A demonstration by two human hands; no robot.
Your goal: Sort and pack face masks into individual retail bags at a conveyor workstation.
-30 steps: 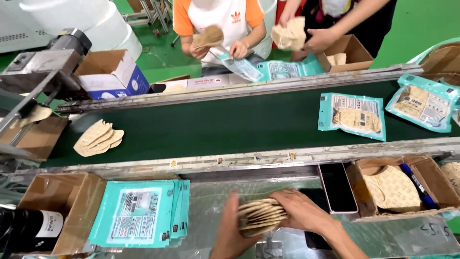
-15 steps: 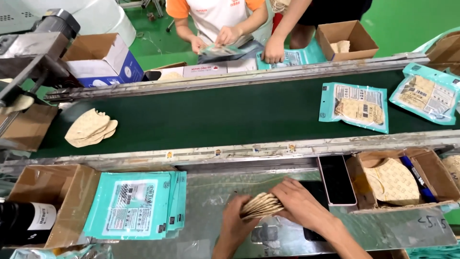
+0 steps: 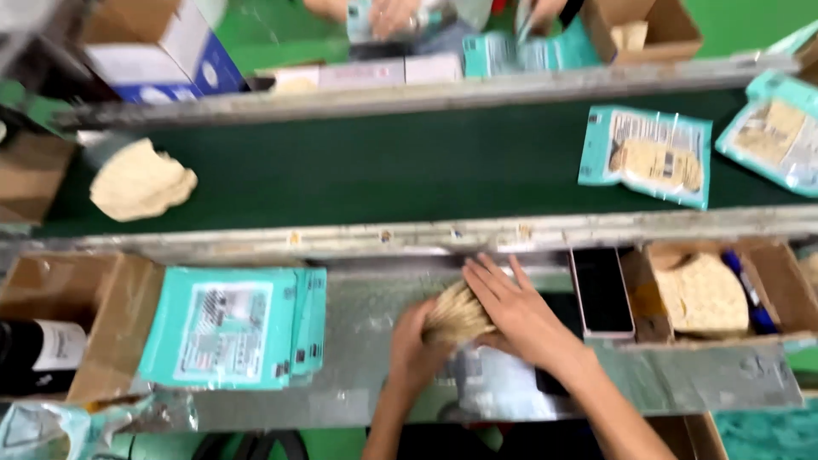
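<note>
Both my hands hold a stack of thin beige woven pads [image 3: 456, 311] against the metal worktop [image 3: 366, 341] in front of the conveyor. My left hand [image 3: 413, 345] grips the stack's left end. My right hand [image 3: 511, 307] lies over its right side with fingers spread. A pile of teal flat pouches [image 3: 234, 328] lies to the left of my hands. A black phone [image 3: 601, 291] lies just right of my right hand.
The dark green conveyor belt [image 3: 383, 162] carries a loose heap of beige pads [image 3: 141, 181] at left and filled teal pouches [image 3: 648, 158] at right. A cardboard box of pads [image 3: 703, 294] stands at right, another box [image 3: 81, 328] with a dark bottle [image 3: 38, 353] at left. Other people's hands work across the belt.
The view has shifted down and closer. My hands have kept the pad stack on the worktop, squaring it. The pad heap and pouches on the belt have shifted right in view.
</note>
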